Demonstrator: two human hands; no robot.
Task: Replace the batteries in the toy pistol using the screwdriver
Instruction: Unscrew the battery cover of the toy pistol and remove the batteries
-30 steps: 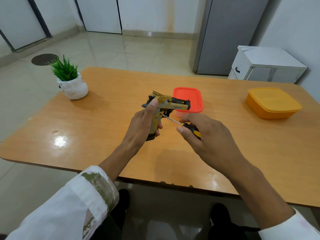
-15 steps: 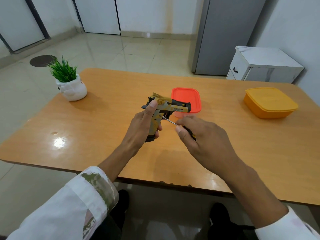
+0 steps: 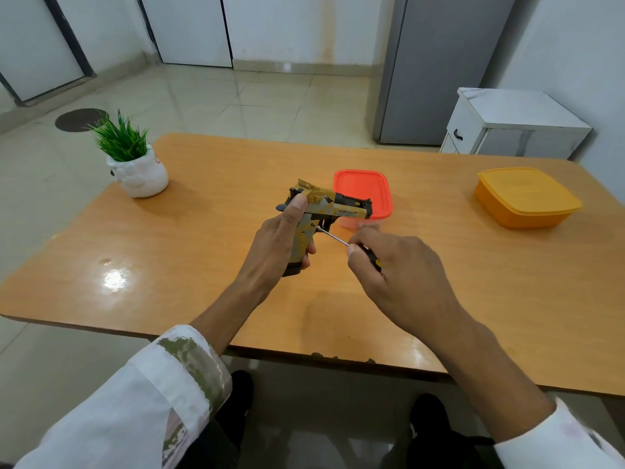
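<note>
toy pistol [image 3: 321, 200] lettering is unreadable; screwdriver [image 3: 333, 237] tip meets its grip.

Only one wide-angle view is given, taken from head height at the near edge of the worktop [image 3: 189, 252] and tilted forward and down. The left hand [image 3: 270, 245] and right hand [image 3: 399, 269] are seen close at centre, with the floor [image 3: 263, 96] and far wall [image 3: 304, 25] beyond.
</note>
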